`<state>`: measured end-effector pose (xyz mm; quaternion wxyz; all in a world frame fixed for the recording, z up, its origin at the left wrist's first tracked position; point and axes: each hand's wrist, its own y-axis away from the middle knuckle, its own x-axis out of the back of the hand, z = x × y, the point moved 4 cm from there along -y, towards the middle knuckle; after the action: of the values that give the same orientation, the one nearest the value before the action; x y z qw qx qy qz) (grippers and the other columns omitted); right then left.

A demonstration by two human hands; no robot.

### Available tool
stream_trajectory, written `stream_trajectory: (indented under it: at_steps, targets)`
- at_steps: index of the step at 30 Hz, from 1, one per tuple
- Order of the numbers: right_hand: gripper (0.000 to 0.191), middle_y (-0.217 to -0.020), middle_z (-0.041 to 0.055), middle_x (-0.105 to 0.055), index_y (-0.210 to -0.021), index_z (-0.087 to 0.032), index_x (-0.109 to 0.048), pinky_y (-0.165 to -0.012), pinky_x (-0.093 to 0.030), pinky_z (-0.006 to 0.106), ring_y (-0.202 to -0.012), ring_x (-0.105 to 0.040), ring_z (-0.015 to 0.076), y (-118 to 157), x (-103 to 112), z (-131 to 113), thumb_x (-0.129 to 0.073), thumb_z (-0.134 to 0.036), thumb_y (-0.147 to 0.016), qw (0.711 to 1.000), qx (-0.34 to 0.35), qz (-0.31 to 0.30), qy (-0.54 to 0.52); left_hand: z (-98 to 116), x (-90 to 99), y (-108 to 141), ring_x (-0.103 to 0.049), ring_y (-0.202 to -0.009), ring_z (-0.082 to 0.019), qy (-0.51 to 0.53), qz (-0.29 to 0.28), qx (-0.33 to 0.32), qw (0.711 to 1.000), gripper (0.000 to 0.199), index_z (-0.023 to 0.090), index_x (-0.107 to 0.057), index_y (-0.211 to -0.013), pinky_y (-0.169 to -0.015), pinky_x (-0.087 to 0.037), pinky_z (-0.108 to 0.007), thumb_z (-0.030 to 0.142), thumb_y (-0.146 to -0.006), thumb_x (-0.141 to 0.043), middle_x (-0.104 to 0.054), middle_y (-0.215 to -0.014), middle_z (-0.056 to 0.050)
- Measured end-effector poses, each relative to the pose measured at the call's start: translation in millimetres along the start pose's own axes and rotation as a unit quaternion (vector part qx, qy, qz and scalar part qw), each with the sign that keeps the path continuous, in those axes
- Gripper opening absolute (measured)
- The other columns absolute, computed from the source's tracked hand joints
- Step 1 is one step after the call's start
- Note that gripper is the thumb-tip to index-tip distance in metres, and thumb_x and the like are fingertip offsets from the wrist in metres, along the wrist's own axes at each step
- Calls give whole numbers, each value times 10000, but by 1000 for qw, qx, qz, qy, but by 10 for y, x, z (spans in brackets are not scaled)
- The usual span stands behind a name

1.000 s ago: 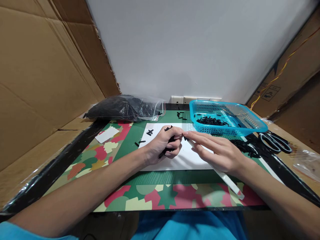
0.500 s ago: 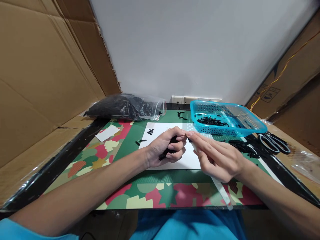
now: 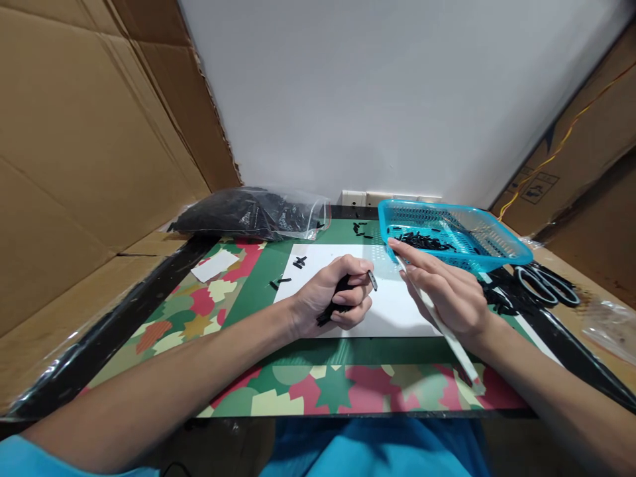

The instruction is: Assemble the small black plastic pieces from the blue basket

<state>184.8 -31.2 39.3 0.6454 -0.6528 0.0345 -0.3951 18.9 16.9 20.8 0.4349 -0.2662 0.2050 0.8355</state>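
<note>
My left hand (image 3: 342,291) is closed around a bunch of small black pieces (image 3: 332,309), above a white sheet (image 3: 392,318). One black piece (image 3: 372,280) sticks out between its thumb and forefinger. Apart from it on the right, my right hand (image 3: 442,285) holds a long, thin white strip (image 3: 450,336) that runs from the fingertips down toward the table's front edge. Its fingertips are near the front left corner of a blue basket (image 3: 507,248), which holds many black pieces (image 3: 422,241).
A clear bag of black material (image 3: 248,212) lies at the back left. Loose black pieces (image 3: 299,262) are on the sheet, others around it. Scissors (image 3: 546,285) lie at the right. A paper scrap (image 3: 214,265) is at the left; cardboard (image 3: 89,132) stands on both sides.
My right hand has moved right, away from my left hand, with the white strip. The black piece at my left fingertips now shows clearly.
</note>
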Motion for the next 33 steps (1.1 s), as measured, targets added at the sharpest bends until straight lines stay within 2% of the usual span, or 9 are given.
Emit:
stream_trajectory:
  at_steps: [3,7,11,13,16,20,25,29,33]
  targets:
    - [287,-1346,227,-650,-1098,-116,-622,-921,-677,400,-1204,-688,290,28,7,12,-665,41,-862,999,-21,29,-26,28,-41,19,-225,-280,-67,5,-30,-9,999,300,206,-422,-594,-283,-191,-155,285,-836,-580,-263,-374,94]
    - [342,-1303,207,-682,-1143,-120,-627,-910,-678,408,-1170,-710,289,16,24,-12,-702,27,-844,998,-23,33,-38,40,-71,28,-194,-275,-59,0,-47,-15,999,295,206,-426,-595,-282,-190,-150,281,-827,-591,-237,-370,101]
    - [301,-1250,153,-726,-1108,-160,-646,-887,-683,400,-1108,-740,285,-11,42,-32,-723,-26,-850,997,-37,34,-55,45,-61,32,-209,-282,-60,-9,-49,-17,999,302,208,-419,-604,-286,-193,-148,290,-835,-595,-242,-375,100]
    - [259,-1161,113,-772,-1061,-185,-656,-838,-690,361,-1026,-771,268,-22,54,-41,-724,-45,-854,994,-69,47,-64,49,-47,30,-205,-282,-56,-20,-44,-23,999,322,209,-407,-599,-286,-190,-150,299,-832,-612,-245,-376,102]
    - [207,-1031,71,-807,-1006,-213,-651,-743,-683,315,-923,-795,249,-29,75,-38,-712,-72,-867,978,-169,71,-98,53,-12,17,-207,-289,-47,-64,-15,-50,997,360,205,-407,-596,-290,-194,-154,319,-841,-644,-266,-380,102]
    - [144,-1009,60,-810,-949,-220,-610,-726,-666,321,-905,-796,239,-45,60,-45,-695,-119,-891,943,-265,47,-193,69,42,4,-305,-344,-45,-160,77,-136,975,355,179,-475,-629,-343,-272,-154,323,-872,-690,-368,-419,81]
    - [127,-1039,57,-807,-907,-222,-582,-751,-665,295,-918,-794,217,-70,34,-33,-686,-149,-910,923,-303,6,-237,84,51,16,-353,-344,-51,-187,122,-202,954,360,185,-474,-643,-350,-294,-165,339,-891,-685,-392,-431,80]
    - [128,-1070,53,-801,-917,-230,-573,-790,-666,299,-951,-788,213,-60,16,-23,-678,-157,-921,911,-319,-6,-262,100,70,15,-361,-355,-50,-201,120,-199,952,369,185,-469,-639,-361,-303,-168,344,-891,-687,-399,-435,77]
    - [133,-1101,37,-795,-920,-242,-555,-829,-661,294,-993,-779,203,-55,-16,-31,-662,-166,-936,911,-321,-32,-258,100,91,2,-362,-356,-49,-205,114,-194,953,373,183,-467,-630,-364,-311,-171,336,-893,-683,-399,-436,77]
